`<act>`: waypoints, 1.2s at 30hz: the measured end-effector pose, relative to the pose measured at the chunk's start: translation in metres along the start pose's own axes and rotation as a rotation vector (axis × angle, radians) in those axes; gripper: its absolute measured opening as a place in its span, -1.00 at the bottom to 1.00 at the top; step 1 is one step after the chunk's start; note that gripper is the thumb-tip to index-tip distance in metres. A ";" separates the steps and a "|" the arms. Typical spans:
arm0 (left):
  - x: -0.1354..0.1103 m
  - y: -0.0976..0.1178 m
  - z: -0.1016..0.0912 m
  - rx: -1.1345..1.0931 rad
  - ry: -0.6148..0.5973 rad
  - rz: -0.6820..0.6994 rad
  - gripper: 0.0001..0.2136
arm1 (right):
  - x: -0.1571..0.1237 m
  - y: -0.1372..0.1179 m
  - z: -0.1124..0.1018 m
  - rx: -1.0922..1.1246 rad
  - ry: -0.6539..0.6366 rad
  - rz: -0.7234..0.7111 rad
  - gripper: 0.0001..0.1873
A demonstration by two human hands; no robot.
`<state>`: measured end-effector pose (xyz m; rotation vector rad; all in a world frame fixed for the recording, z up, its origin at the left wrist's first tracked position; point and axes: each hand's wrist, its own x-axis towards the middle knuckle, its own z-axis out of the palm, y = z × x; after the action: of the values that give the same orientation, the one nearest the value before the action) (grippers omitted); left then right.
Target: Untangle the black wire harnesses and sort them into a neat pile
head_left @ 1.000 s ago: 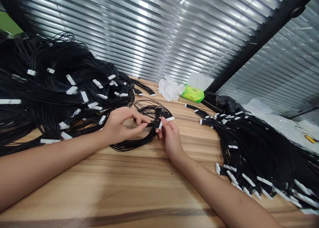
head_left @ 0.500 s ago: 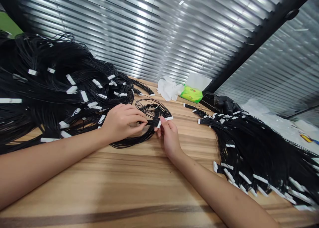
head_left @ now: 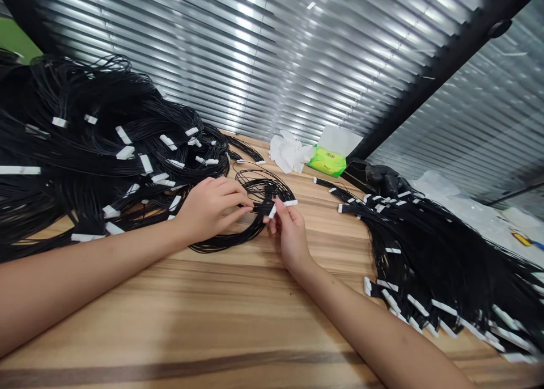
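As left fingers [head_left: 232, 203] pinch black wires [head_left: 250, 235], right fingers [head_left: 281, 212] hold a connector [head_left: 272, 211].

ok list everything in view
left wire heap: one, black with white connectors, desk left
right wire heap: one, black with white connectors, desk right
wire coil: one, black, between hands
white connectors: two, white, at coil
crumpled tissue: one, white, far desk edge
tissue pack: one, green, beside tissue
black gloves: count unclear, black, behind right heap
wooden desk: one, light brown, under everything
window blinds: one set, silver, behind desk
left hand: one, bare, on coil
right hand: one, bare, pinching connector
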<state>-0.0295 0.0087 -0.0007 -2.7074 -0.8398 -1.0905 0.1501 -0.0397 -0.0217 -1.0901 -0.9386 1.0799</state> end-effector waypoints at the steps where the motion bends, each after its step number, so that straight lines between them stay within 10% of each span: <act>1: 0.000 0.000 0.000 -0.017 0.013 -0.005 -0.83 | 0.000 0.000 0.000 0.002 0.004 -0.001 -0.60; 24: -0.002 -0.002 0.002 -0.215 0.029 -0.056 -0.82 | -0.008 -0.007 0.001 -0.060 0.054 -0.082 -0.66; 36: 0.005 -0.004 -0.005 0.301 -0.031 0.118 -0.82 | -0.007 -0.005 0.000 -0.042 0.036 -0.089 -0.63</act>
<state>-0.0317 0.0128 0.0061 -2.4926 -0.7668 -0.8260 0.1496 -0.0466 -0.0171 -1.0888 -0.9762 0.9680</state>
